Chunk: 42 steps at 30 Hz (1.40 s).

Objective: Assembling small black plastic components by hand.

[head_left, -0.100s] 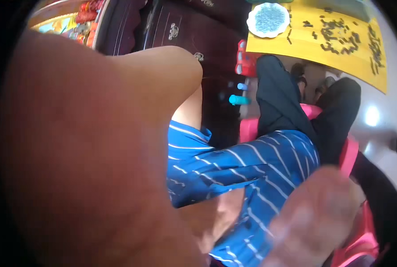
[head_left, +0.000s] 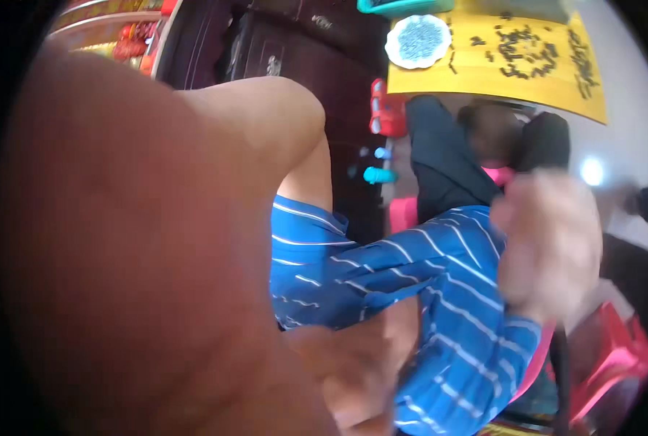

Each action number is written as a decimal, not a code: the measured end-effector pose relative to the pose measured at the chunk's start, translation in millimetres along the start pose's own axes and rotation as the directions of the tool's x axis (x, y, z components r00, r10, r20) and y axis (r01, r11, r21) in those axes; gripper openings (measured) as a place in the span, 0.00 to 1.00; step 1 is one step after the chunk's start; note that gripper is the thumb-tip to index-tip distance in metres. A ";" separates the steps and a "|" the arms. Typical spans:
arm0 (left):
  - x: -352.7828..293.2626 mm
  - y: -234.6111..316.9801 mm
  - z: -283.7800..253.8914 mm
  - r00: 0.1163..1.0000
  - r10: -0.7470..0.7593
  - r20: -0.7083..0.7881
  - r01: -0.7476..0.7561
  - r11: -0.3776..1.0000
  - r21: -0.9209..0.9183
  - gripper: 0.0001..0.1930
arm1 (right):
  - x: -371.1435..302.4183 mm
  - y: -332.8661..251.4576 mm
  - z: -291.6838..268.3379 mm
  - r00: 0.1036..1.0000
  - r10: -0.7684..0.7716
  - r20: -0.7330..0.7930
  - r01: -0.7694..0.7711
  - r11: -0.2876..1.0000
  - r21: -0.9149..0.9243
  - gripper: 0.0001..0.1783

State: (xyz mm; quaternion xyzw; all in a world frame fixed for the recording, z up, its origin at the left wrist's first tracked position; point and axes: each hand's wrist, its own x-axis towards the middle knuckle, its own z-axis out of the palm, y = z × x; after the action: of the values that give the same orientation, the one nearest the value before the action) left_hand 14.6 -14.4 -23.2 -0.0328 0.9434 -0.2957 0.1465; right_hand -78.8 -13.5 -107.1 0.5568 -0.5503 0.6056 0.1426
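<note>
My left arm (head_left: pixel 142 240) fills the left half of the view, very close and blurred, with its bent elbow (head_left: pixel 280 109) pointing up out of a blue sleeve with white stripes (head_left: pixel 316 247). The left hand itself is out of sight. My right hand (head_left: pixel 549 247) is raised at the right, blurred, in front of the striped right sleeve (head_left: pixel 469 341). Its fingers look curled, but I cannot tell whether it holds anything. A thin dark cord (head_left: pixel 560 378) hangs just below it. A patch of bare skin (head_left: pixel 353 370) shows between the blue cloth at the lower middle.
A yellow table top (head_left: pixel 484 73) at the top right carries scattered small dark pieces and a white round dish (head_left: pixel 418 40) of grey-blue bits. A person in dark clothes (head_left: pixel 447 167) sits on a pink seat. Dark wooden cabinet (head_left: pixel 302 51) behind; red stool (head_left: pixel 614 363) lower right.
My right hand has risen from the lower right to the middle right. The view has shifted slightly.
</note>
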 end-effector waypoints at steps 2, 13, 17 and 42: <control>-35.1 -24.6 -26.4 0.987 0.075 -0.140 -0.076 0.997 0.003 0.07 | 12.5 -1.3 16.8 0.968 -0.022 -0.250 0.049 0.993 0.104 0.14; -16.9 -18.5 13.6 0.308 -0.076 -0.948 0.146 0.989 -0.032 0.07 | -8.2 19.7 28.1 0.999 -0.015 -0.046 0.020 0.993 0.115 0.08; 0.2 -36.2 28.4 0.175 -0.086 -0.981 0.165 0.985 -0.057 0.07 | -19.0 10.6 28.6 0.998 0.009 -0.063 0.001 0.988 0.155 0.14; 9.0 -48.1 92.9 0.168 0.041 -0.985 -0.170 0.985 0.013 0.09 | -73.4 133.7 71.7 0.757 0.444 0.479 -0.553 0.826 0.108 0.09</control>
State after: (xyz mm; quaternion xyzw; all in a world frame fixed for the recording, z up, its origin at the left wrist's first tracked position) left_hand 32.3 -106.2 -70.9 0.2227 0.8303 -0.1891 -0.4745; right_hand -121.8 -87.6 -252.1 0.5220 -0.6183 0.5447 -0.2204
